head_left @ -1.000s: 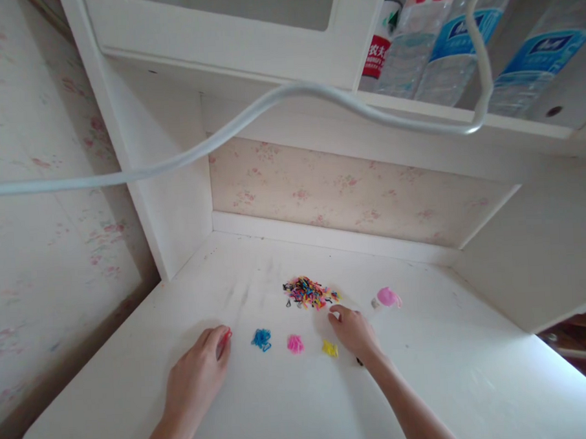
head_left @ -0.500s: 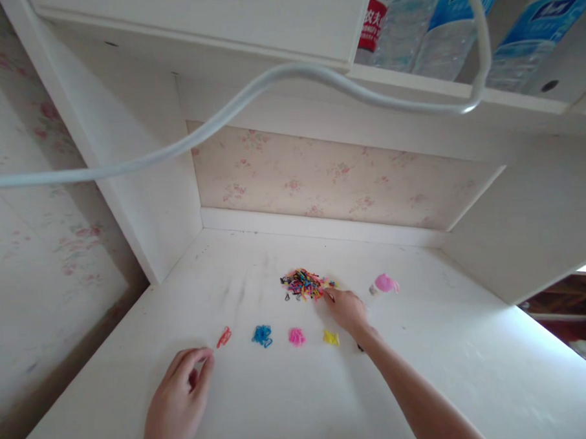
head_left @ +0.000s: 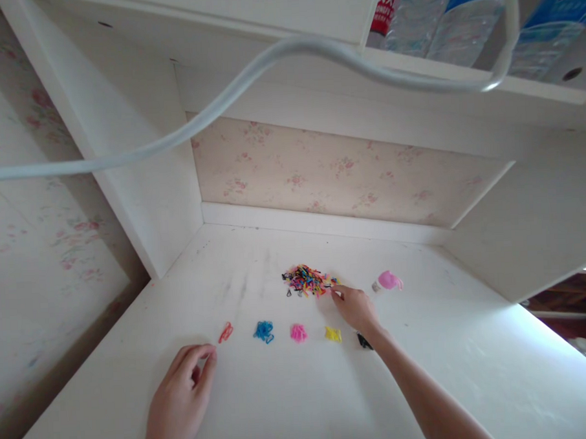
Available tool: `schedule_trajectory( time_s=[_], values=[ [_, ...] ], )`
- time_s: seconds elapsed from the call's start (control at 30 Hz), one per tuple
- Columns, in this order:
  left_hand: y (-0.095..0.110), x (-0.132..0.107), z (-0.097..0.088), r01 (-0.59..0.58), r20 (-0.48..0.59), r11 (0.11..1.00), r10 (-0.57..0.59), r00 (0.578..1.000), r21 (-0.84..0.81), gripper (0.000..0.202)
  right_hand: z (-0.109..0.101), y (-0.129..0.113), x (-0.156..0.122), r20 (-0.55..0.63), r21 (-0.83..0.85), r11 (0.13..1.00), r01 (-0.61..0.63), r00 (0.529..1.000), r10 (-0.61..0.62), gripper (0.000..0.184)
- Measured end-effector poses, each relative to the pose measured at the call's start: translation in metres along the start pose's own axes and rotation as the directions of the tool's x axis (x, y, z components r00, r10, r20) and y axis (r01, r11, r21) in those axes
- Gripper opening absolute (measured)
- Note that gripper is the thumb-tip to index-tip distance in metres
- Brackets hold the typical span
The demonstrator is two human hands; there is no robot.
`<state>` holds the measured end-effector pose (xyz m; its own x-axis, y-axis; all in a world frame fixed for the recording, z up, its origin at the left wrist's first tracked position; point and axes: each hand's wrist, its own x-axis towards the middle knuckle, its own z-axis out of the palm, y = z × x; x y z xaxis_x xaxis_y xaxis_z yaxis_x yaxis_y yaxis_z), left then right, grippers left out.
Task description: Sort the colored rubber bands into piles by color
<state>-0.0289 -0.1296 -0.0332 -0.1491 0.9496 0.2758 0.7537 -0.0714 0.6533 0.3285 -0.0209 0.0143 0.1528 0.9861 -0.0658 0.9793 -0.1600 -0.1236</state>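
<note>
On the white desktop lies a mixed heap of small coloured rubber bands (head_left: 307, 280). At the heap's right edge is my right hand (head_left: 356, 308), thumb and index finger pinched together; whatever is between the tips is too small to make out. My left hand (head_left: 184, 389) rests lower left, its thumb and index tips also closed, just beside a few red rubber bands (head_left: 225, 332). In a row to the right lie blue bands (head_left: 263, 331), pink bands (head_left: 298, 333), yellow bands (head_left: 333, 334) and black bands (head_left: 364, 340), the last partly hidden by my right forearm.
A small pink-topped item (head_left: 389, 280) sits right of the heap. A thick white cable (head_left: 309, 45) crosses in front of the upper view. Plastic bottles (head_left: 464, 24) stand on the shelf above. White side panels (head_left: 119, 143) bound the desk.
My right hand has shifted slightly right along the heap's edge, and more of the black bands shows. My left hand keeps its pinch. The view has tilted slightly.
</note>
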Motion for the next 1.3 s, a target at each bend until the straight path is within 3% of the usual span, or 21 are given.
schedule_trajectory(
  time_s=[0.37,0.63,0.77,0.93,1.03,1.13,1.23,1.3],
  values=[
    [0.005,0.001,-0.001,-0.011,-0.030,0.999,0.012,0.999,0.042,0.028,0.005,-0.019,0.007,0.022,-0.033,0.999,0.030,0.999,-0.029,0.039],
    [0.001,0.000,0.001,-0.003,-0.006,0.999,0.003,1.000,0.035,0.027,-0.001,-0.009,0.002,-0.025,-0.021,1.000,-0.004,1.000,0.004,0.038],
    [0.004,0.000,-0.001,0.017,0.023,0.999,-0.018,1.000,0.038,0.025,-0.009,-0.007,-0.004,-0.036,0.026,0.999,0.038,0.999,-0.037,0.035],
    [0.010,0.000,-0.002,0.030,0.024,0.999,-0.030,0.999,0.017,0.024,-0.013,-0.045,-0.029,-0.036,0.107,0.973,0.205,0.979,-0.202,0.037],
    [0.011,0.000,-0.002,0.047,0.024,0.999,-0.047,0.999,-0.005,0.024,-0.012,-0.089,-0.051,-0.057,0.164,0.868,0.469,0.883,-0.466,0.036],
    [0.012,-0.001,-0.004,0.065,0.006,0.997,-0.065,0.998,-0.031,0.024,-0.010,-0.135,-0.066,0.007,0.015,0.731,0.682,0.731,-0.682,0.033],
    [0.012,-0.002,-0.004,0.084,-0.014,0.996,-0.084,0.996,-0.043,0.024,-0.007,-0.172,-0.069,0.107,-0.105,0.608,0.787,0.617,-0.779,0.023],
    [0.011,-0.001,-0.004,0.093,-0.021,0.994,-0.094,0.995,-0.051,0.023,-0.004,-0.188,-0.066,0.137,-0.129,0.567,0.814,0.580,-0.803,0.021]
  ],
)
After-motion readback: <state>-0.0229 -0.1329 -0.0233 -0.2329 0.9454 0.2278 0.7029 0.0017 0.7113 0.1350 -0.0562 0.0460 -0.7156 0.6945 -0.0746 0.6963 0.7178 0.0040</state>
